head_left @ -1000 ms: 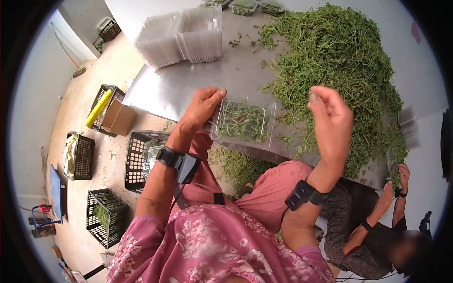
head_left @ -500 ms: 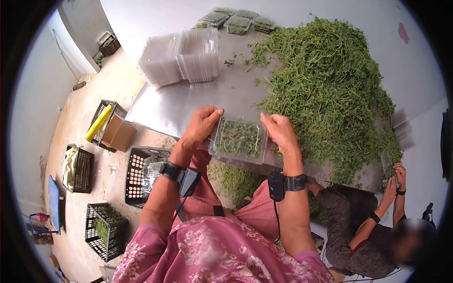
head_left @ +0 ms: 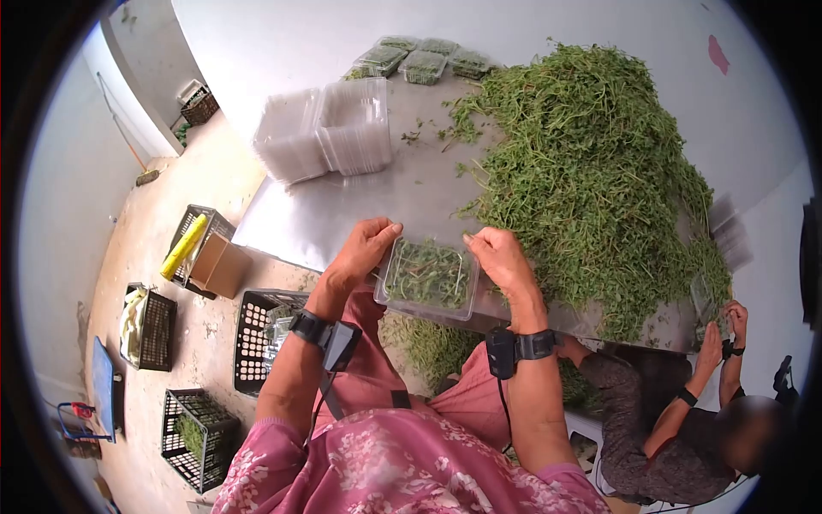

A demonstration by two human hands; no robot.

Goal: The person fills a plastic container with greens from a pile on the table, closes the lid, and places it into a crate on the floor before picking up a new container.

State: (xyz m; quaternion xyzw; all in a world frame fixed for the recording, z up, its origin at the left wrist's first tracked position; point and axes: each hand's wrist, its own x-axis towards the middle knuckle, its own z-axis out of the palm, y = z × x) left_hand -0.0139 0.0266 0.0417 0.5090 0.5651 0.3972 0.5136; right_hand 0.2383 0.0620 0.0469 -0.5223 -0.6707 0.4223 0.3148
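A clear plastic clamshell box (head_left: 428, 278) filled with green leafy stems lies at the table's near edge, in front of my body. My left hand (head_left: 364, 248) pinches its far left corner between thumb and bent fingers. At the far right corner, my right hand (head_left: 505, 259) is closed in a similar pinch. The lid looks closed over the greens, though the fingers hide both corners. Just right of the box rises a large heap of loose green stems (head_left: 591, 188).
Stacked empty clamshells (head_left: 355, 128) and several filled boxes (head_left: 424, 67) stand on the metal table (head_left: 334, 206). Black crates (head_left: 257, 343) sit on the floor at left. A co-worker's hands (head_left: 719, 334) are at the heap's right end.
The whole scene sits slightly lower in the view, as the camera has tilted. Both hands stay at the box's far corners, with only small shifts of the fingers.
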